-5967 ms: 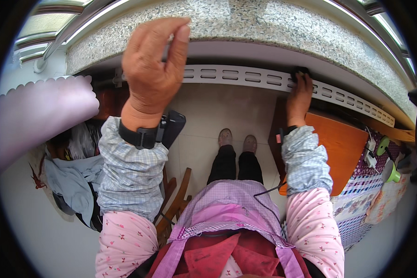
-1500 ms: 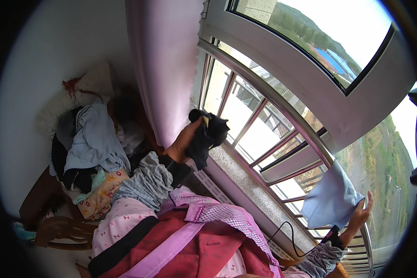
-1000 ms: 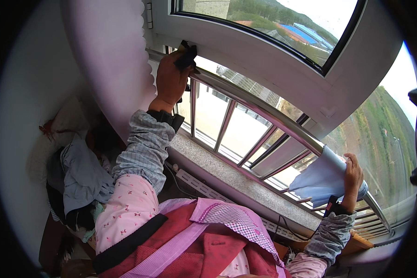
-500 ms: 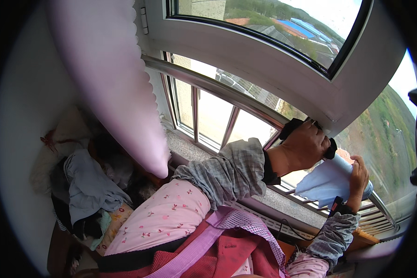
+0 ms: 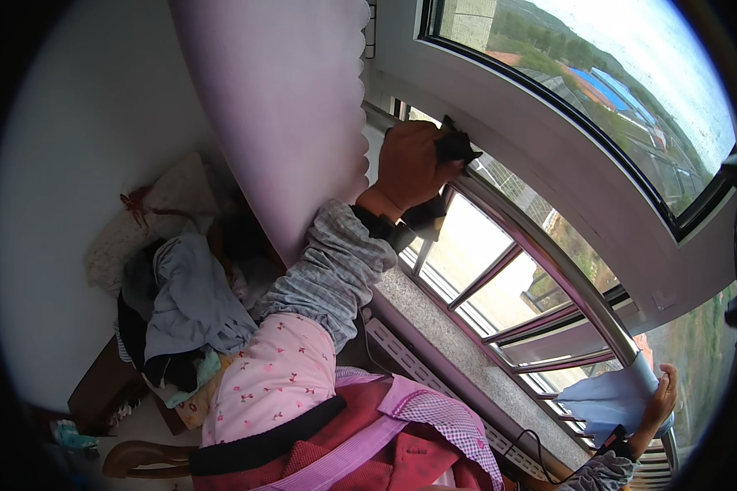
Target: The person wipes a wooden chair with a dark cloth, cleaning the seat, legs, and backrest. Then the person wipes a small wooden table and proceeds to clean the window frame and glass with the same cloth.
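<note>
My left hand [image 5: 413, 168] is closed around a black cloth [image 5: 457, 147] at the far left part of the metal window rail [image 5: 549, 250]. Part of that cloth hangs below the hand, and its fingers are partly hidden. A light blue cloth [image 5: 602, 397] lies draped over the rail's right end. There, my right hand [image 5: 662, 401] grips it at the edge, fingers bent over the rail. Grey checked sleeve covers [image 5: 327, 262] wrap my forearms.
An open white window sash [image 5: 540, 123] stands above the rail. A pink scalloped curtain [image 5: 278, 106] hangs at the left. Below the window run a speckled stone sill [image 5: 458, 352] and a white radiator [image 5: 401, 352]. Piled clothes [image 5: 192, 295] lie in the corner, near a curved wooden armrest [image 5: 143, 458].
My left hand has slid leftward along the rail with the black cloth, away from the right hand. My right hand stays at the light blue cloth. The view has shifted.
</note>
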`<act>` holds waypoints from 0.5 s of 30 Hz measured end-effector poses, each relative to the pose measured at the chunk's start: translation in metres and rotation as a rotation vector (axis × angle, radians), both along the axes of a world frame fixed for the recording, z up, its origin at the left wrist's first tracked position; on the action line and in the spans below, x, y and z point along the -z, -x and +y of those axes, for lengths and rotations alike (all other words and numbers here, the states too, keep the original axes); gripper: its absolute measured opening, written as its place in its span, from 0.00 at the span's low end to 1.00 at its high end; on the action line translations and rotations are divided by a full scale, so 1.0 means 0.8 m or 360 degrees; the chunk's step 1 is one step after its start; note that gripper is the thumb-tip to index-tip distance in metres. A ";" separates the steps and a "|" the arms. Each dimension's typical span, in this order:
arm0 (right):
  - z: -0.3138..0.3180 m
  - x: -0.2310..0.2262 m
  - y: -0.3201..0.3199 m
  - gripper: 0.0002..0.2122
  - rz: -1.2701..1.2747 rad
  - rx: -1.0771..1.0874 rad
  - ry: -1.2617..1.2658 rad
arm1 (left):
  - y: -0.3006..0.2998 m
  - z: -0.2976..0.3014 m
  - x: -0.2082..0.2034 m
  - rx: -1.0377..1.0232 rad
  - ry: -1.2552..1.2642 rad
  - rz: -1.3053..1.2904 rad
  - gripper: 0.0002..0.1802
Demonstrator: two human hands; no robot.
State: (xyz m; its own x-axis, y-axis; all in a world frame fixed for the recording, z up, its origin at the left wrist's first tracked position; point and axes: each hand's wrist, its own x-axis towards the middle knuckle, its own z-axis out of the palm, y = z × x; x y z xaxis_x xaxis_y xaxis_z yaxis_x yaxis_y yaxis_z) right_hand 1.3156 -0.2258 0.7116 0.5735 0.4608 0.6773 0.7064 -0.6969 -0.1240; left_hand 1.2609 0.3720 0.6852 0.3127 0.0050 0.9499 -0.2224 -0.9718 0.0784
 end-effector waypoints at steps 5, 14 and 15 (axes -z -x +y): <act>-0.047 0.017 -0.055 0.15 0.0622 0.0554 -0.0243 | -0.004 0.104 0.011 -0.0195 0.0246 0.0174 0.16; -0.059 0.031 -0.061 0.13 0.0461 0.0569 -0.0332 | -0.008 0.184 0.008 -0.0488 -0.0060 0.0218 0.26; -0.052 0.026 -0.058 0.13 0.0465 0.0650 -0.0280 | -0.008 0.168 0.009 -0.0408 0.0101 0.0146 0.24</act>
